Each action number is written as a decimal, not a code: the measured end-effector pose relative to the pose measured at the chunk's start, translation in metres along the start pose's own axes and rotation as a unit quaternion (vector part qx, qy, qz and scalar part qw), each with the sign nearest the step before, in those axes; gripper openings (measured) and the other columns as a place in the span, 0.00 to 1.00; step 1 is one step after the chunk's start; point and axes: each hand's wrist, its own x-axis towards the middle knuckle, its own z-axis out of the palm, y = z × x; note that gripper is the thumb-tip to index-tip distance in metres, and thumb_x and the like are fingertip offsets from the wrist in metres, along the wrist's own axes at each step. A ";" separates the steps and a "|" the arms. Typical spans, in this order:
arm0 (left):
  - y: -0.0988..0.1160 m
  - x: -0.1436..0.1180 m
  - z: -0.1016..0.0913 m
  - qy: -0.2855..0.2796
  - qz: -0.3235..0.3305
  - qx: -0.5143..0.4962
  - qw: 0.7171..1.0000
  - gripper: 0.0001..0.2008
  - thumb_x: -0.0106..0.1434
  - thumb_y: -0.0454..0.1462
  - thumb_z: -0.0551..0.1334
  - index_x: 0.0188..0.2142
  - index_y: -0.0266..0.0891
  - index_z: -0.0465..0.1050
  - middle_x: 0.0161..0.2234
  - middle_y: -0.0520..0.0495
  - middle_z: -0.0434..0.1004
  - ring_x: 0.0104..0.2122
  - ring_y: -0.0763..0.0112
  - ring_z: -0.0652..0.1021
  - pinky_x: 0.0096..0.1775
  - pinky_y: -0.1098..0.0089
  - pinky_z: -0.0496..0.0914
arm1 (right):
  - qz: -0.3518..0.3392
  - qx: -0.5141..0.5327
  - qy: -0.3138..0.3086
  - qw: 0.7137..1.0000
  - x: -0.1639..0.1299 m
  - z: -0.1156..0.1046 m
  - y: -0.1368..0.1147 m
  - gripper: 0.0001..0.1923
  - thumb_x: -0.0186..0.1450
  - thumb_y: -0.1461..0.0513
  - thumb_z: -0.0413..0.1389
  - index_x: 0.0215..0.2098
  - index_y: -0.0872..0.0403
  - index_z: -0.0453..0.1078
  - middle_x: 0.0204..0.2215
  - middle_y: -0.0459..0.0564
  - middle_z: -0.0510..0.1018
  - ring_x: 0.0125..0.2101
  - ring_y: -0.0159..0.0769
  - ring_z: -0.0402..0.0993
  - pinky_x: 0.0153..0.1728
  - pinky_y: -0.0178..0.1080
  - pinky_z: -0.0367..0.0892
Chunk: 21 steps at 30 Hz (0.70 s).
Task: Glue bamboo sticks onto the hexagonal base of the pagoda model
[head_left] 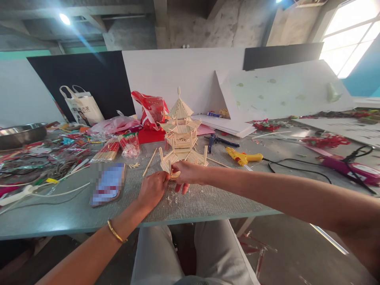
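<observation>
Left hand [153, 189] and right hand [185, 174] pinch the stick pagoda [181, 136], a phone [108, 185] and yellow glue gun [242, 156] lying either side.

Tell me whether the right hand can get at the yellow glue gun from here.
Probably yes: the yellow glue gun lies uncovered on the table just beyond the right forearm, with nothing seen between them. The right hand would first have to leave the stick pagoda.
</observation>
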 end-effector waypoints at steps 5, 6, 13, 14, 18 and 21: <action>0.001 0.000 0.001 0.005 0.000 0.005 1.000 0.15 0.64 0.39 0.47 0.32 0.39 0.70 0.30 0.48 0.76 0.32 0.69 0.75 0.31 0.71 0.62 | -0.010 0.001 -0.008 1.000 -0.001 -0.001 0.000 0.19 0.46 0.78 0.46 0.35 0.58 0.61 0.35 0.49 0.72 0.21 0.26 0.73 0.22 0.29 0.71; 0.002 0.000 0.001 0.006 0.000 0.005 1.000 0.15 0.64 0.39 0.46 0.32 0.39 0.70 0.31 0.48 0.76 0.32 0.68 0.75 0.31 0.71 0.62 | -0.012 0.001 -0.009 1.000 -0.001 -0.001 0.000 0.20 0.47 0.78 0.46 0.36 0.58 0.61 0.34 0.49 0.72 0.21 0.26 0.73 0.21 0.29 0.71; 0.003 -0.002 -0.001 0.021 -0.013 -0.003 1.000 0.13 0.63 0.40 0.49 0.38 0.41 0.70 0.34 0.49 0.77 0.33 0.68 0.76 0.31 0.72 0.63 | 0.003 -0.013 0.019 1.000 -0.006 0.004 -0.007 0.15 0.51 0.74 0.49 0.37 0.59 0.62 0.25 0.47 0.74 0.20 0.30 0.73 0.19 0.30 0.70; 0.003 -0.002 0.000 0.025 -0.020 -0.005 0.999 0.12 0.62 0.40 0.50 0.39 0.42 0.70 0.34 0.49 0.77 0.33 0.68 0.76 0.31 0.72 0.63 | 0.008 -0.020 0.028 0.999 -0.007 0.003 -0.008 0.15 0.51 0.74 0.50 0.37 0.60 0.62 0.24 0.47 0.73 0.19 0.30 0.73 0.19 0.30 0.69; 0.002 -0.003 0.002 0.031 -0.041 -0.003 0.999 0.09 0.60 0.40 0.54 0.37 0.43 0.71 0.32 0.50 0.77 0.32 0.68 0.76 0.30 0.72 0.62 | 0.031 -0.052 0.056 0.997 -0.015 -0.007 -0.012 0.16 0.51 0.73 0.53 0.39 0.59 0.61 0.22 0.46 0.73 0.20 0.29 0.73 0.17 0.27 0.67; 0.003 -0.002 0.003 0.032 -0.042 -0.006 0.999 0.09 0.60 0.40 0.55 0.35 0.43 0.72 0.32 0.50 0.78 0.32 0.69 0.76 0.30 0.72 0.61 | 0.021 -0.052 0.077 0.995 -0.018 -0.014 -0.012 0.16 0.52 0.73 0.52 0.39 0.59 0.59 0.26 0.48 0.73 0.21 0.30 0.74 0.17 0.27 0.66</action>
